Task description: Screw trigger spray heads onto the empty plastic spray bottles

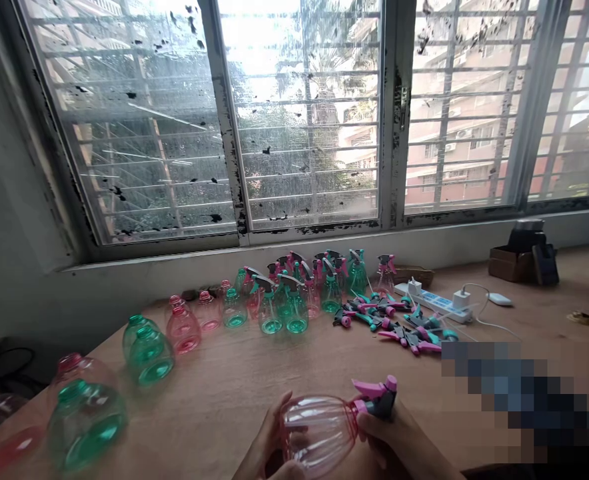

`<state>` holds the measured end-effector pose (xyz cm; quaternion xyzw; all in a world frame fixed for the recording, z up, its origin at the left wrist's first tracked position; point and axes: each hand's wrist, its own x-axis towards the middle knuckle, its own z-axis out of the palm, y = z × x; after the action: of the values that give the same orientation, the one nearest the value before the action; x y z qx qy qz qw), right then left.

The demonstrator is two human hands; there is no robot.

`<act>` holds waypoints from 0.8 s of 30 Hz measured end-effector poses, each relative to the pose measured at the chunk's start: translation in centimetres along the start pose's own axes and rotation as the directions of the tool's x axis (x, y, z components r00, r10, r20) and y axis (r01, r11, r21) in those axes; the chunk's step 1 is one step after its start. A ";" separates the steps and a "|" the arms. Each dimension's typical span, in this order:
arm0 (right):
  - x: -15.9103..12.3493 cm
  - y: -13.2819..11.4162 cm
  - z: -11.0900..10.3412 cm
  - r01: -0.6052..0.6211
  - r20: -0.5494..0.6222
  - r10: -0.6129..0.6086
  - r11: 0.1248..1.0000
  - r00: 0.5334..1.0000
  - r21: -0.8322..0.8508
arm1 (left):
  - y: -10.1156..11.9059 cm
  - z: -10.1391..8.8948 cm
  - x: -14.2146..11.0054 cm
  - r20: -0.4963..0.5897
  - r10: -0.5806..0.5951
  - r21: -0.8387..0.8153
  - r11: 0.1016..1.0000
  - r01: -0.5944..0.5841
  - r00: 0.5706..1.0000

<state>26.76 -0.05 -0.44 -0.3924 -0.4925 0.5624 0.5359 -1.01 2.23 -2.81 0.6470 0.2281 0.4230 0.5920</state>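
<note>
A clear pink spray bottle [319,427] lies tilted on its side between my hands, above the table's near edge. My left hand [273,440] is wrapped round the bottle's base, its fingers partly visible through the plastic. At the neck, my right hand [387,427] grips the pink collar of the grey and pink spray head [380,399]. The head sits on the bottle's mouth; whether it is screwed tight I cannot tell. Beyond my hands lies a pile of loose pink, green and grey spray heads [409,327].
Green bottles [87,423] and pink bottles [183,327] without heads line the table's left side. Several bottles with heads [290,307] stand by the window wall. A white power strip [434,301], a brown box [512,263] and a blurred-out patch [519,393] are at right.
</note>
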 end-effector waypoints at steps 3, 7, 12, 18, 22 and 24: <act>0.1 0.0 0.0 -0.030 0.004 0.030 1.000 1.000 -0.005 | -0.1 0.3 0.1 -0.001 0.010 -0.026 1.000 -0.010 1.000; 0.1 0.1 0.0 0.003 0.020 -0.004 0.999 1.000 0.039 | 0.0 0.8 0.2 -0.004 0.044 -0.060 0.997 -0.045 0.999; 0.1 0.2 0.0 0.030 0.055 -0.034 0.997 0.998 0.072 | 0.3 0.9 0.4 -0.038 0.083 -0.049 0.995 -0.085 0.996; 0.2 0.3 0.0 -0.034 0.093 0.030 0.998 0.995 0.050 | 1.1 0.5 0.3 -0.110 0.051 0.022 0.999 -0.049 0.993; 0.1 0.3 -0.2 -0.023 0.100 0.021 1.000 0.995 0.021 | 1.3 0.1 0.2 -0.080 -0.015 0.033 0.999 0.018 0.997; 0.1 0.3 -0.3 -0.014 0.109 0.012 1.000 0.994 0.014 | 1.1 -0.1 0.1 -0.061 -0.061 0.027 0.998 0.063 0.996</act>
<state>26.94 0.09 -0.77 -0.3605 -0.5144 0.5900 0.5073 -1.29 2.17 -1.71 0.6349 0.2719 0.4205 0.5884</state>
